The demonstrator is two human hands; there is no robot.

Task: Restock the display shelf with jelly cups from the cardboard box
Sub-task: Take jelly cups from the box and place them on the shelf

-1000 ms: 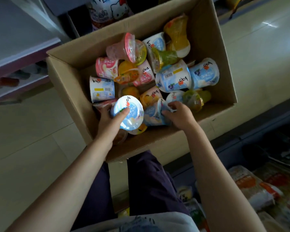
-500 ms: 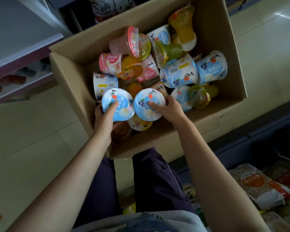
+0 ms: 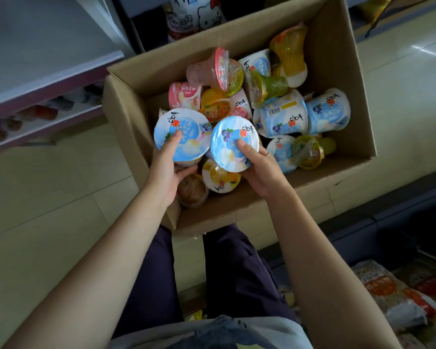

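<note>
Display shelf (image 3: 48, 114): seen at far left, edged in pink, dim items on its lower tier. Left hand (image 3: 170, 170): a blue-lidded blueberry jelly cup (image 3: 183, 134) is held, thumb laid over the foil lid, fingers curled beneath the body. Right hand (image 3: 258, 170): a second blueberry cup (image 3: 234, 143) is gripped likewise, thumb on the lid, fingers wrapped under. Both cups are raised just above the near-left corner of the cardboard box (image 3: 262, 205), rims touching or nearly so. Remaining stock: assorted jelly cups (image 3: 282, 114), heaped on their sides in the box. Handling, as judged: light, rigid plastic walls, smooth and somewhat slippery; foil lids easily punctured, so hold is best taken round the body below the rim. Packaged snacks (image 3: 388, 298) are noted at lower right.
</note>
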